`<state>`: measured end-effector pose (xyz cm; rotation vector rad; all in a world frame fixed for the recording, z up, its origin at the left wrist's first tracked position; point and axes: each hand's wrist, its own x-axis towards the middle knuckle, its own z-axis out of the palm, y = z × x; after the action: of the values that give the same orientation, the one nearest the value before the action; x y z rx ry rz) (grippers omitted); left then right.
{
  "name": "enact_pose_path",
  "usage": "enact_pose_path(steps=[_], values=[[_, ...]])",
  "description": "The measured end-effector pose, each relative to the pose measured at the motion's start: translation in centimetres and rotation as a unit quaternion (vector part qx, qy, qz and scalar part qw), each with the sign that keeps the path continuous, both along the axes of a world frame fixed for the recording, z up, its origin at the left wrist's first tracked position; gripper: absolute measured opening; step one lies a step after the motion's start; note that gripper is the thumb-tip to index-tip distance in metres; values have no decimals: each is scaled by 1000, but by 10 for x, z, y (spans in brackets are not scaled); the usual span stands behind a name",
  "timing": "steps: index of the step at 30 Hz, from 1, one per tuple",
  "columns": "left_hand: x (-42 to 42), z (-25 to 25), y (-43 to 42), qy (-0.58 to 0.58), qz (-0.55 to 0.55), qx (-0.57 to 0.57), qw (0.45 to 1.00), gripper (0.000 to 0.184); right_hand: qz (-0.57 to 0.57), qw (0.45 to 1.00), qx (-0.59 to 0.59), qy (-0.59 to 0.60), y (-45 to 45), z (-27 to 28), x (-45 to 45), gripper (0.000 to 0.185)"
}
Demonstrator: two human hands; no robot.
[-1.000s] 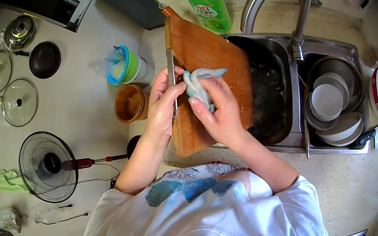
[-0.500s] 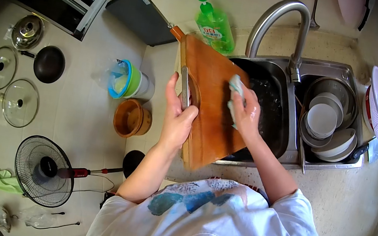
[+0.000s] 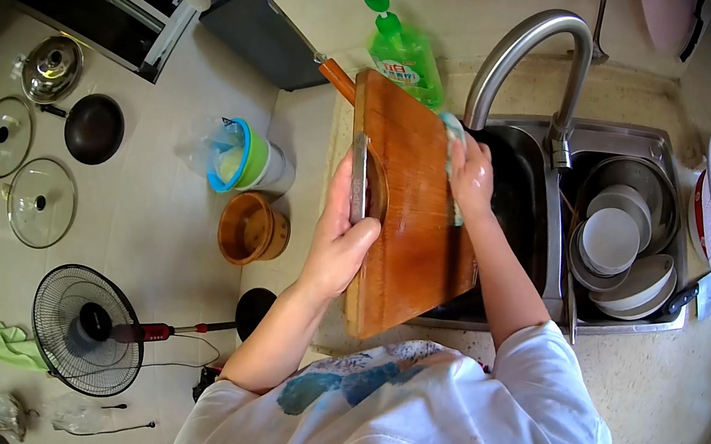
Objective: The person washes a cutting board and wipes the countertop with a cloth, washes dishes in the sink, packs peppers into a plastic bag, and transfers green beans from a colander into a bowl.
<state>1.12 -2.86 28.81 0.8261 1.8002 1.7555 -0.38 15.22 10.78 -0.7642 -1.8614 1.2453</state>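
Note:
A wooden cutting board (image 3: 412,223) is held tilted at the left edge of the sink. My left hand (image 3: 342,243) is closed on its left edge, around the metal handle (image 3: 359,175), with the thumb on the near face. Against the board's upper right edge, my right hand (image 3: 472,181) presses a pale blue and white cloth (image 3: 450,127), its fingers closed over it. Part of the cloth is hidden under the fingers. Behind the board shows the dark left sink basin (image 3: 511,202).
A curved faucet (image 3: 537,30) rises behind the sink. The right basin holds several stacked bowls (image 3: 609,240). A green soap bottle (image 3: 408,60) stands behind the board, near an orange-brown handle (image 3: 338,79). On the floor are a brown pot (image 3: 250,227) and a fan (image 3: 89,332).
My right hand has slid the cloth up the board toward its far right edge. My left hand keeps its hold, and the whole view has shifted slightly.

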Motion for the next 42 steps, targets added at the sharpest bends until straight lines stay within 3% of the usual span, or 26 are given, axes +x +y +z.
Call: enact_pose_path(steps=[3, 5, 7, 9, 11, 12, 14, 15, 18, 19, 21, 22, 23, 24, 27, 28, 32, 37, 39, 41, 42], values=[[3, -2, 3, -10, 7, 11, 1000, 76, -51, 980, 13, -190, 4, -49, 29, 27], [2, -3, 2, -17, 15, 4, 1000, 76, 9, 942, 22, -334, 12, -85, 50, 30], [-5, -8, 2, 5, -30, 38, 999, 74, 145, 842, 14, -519, 26, -111, 64, 30], [-7, -7, 2, 6, -10, 37, 999, 67, 147, 863, 77, -477, 24, -140, 74, 25], [-11, -6, 0, -51, -17, 28, 998, 66, 128, 890, 98, -427, 16, -110, 84, 23], [-13, -9, 0, -50, -16, 47, 998, 60, 106, 906, 107, -396, 9, -64, 89, 25], [-14, -8, 1, -60, 3, 46, 997, 59, 87, 967, -39, -236, 4, -30, 93, 30], [-14, -8, 1, -67, 16, 44, 997, 59, 112, 989, -41, -90, 5, -38, 90, 30], [-16, -11, -2, -60, 17, 41, 997, 57, 249, 939, -152, 184, -13, 32, 82, 18], [-16, -10, -1, -67, 8, 55, 996, 56, 285, 919, -179, 207, -23, 63, 80, 18], [-16, -12, 0, -74, 8, 60, 995, 56, 326, 908, -114, 238, -45, 99, 70, 17], [-16, -12, 0, -46, 20, 52, 997, 53, 361, 880, -180, 250, -59, 115, 72, 17], [-17, -11, 1, -18, 30, 46, 998, 51, 364, 887, -104, 265, -68, 123, 73, 15], [-22, -17, -1, -115, 24, 58, 991, 46, 369, 887, -70, 269, -76, 129, 78, 15], [-41, -40, -1, -155, 51, 56, 985, 46, 348, 906, 112, 213, -93, 135, 103, 18], [-12, -5, 7, -143, -11, 91, 985, 54, 378, 899, 84, 205, -96, 138, 111, 15], [-21, -13, 5, -32, 0, 34, 999, 72, 405, 894, 59, 180, -95, 114, 137, 13], [-3, 2, 5, -74, 15, 35, 996, 77, 375, 922, 30, 90, -82, 44, 157, 14], [5, 5, 4, -80, 14, 19, 997, 79, 363, 931, 41, -19, -70, 3, 160, 13], [12, 5, 7, -20, 6, -17, 1000, 80, 391, 897, 27, -203, -57, -59, 153, 14], [15, 5, 9, -20, 1, -17, 1000, 80, 390, 863, 100, -304, -55, -72, 148, 19]])
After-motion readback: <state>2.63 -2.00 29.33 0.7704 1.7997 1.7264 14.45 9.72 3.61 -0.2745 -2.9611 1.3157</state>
